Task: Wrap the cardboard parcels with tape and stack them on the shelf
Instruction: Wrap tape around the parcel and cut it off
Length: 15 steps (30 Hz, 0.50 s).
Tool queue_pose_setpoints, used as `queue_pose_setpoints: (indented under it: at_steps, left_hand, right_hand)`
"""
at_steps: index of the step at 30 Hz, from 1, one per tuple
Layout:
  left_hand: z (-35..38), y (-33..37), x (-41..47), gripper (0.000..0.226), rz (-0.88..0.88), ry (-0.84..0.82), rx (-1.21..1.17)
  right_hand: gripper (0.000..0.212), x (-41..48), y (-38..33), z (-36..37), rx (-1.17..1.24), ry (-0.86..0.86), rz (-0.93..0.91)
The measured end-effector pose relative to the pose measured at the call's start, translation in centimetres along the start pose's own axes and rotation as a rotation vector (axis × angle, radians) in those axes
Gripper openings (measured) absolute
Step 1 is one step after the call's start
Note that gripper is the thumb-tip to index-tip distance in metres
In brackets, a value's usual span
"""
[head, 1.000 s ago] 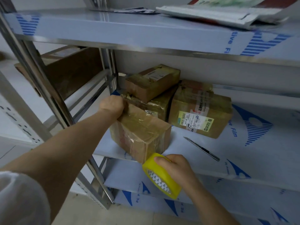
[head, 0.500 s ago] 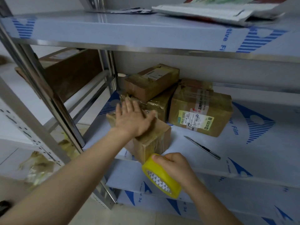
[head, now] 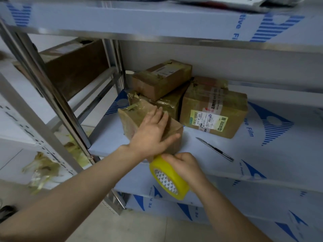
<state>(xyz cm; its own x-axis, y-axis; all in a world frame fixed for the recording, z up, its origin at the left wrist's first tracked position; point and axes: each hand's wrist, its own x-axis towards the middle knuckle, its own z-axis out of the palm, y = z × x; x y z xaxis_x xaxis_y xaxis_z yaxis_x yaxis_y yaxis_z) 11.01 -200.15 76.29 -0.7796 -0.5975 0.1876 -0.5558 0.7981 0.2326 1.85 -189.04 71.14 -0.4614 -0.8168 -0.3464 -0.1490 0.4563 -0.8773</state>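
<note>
The left hand (head: 152, 131) lies flat on the front parcel (head: 129, 121), fingers straight and spread, no longer gripping its far end. The right hand (head: 185, 165) curls its fingers round the yellow tape roll (head: 167, 179), now raised against that parcel (wrapping evidently unfinished). The front parcel stands just left of the labelled parcel (head: 213, 116).
</note>
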Motion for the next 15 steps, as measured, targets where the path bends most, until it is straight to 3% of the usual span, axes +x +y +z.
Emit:
queue_pose_setpoints:
  at_steps: [4,7,12,15]
  left_hand:
    - [0.5,-2.3,-3.0,0.077,0.158,0.219,-0.009]
    - [1.4,-2.4,-3.0,0.062,0.172,0.201,0.032]
    - [1.4,-3.1,-3.1,0.070,0.189,0.158,0.019]
    - [1.1,-3.2,-3.2,0.060,0.210,0.166,0.030]
  right_hand:
    - [0.059,-0.1,0.2,0.4,0.003,0.009,-0.024]
    - [0.055,0.0,0.0,0.6,0.006,0.037,-0.015]
    - [0.050,-0.4,-0.3,0.4,0.048,0.012,0.021]
    - [0.047,-0.7,-0.6,0.7,0.100,-0.018,0.064]
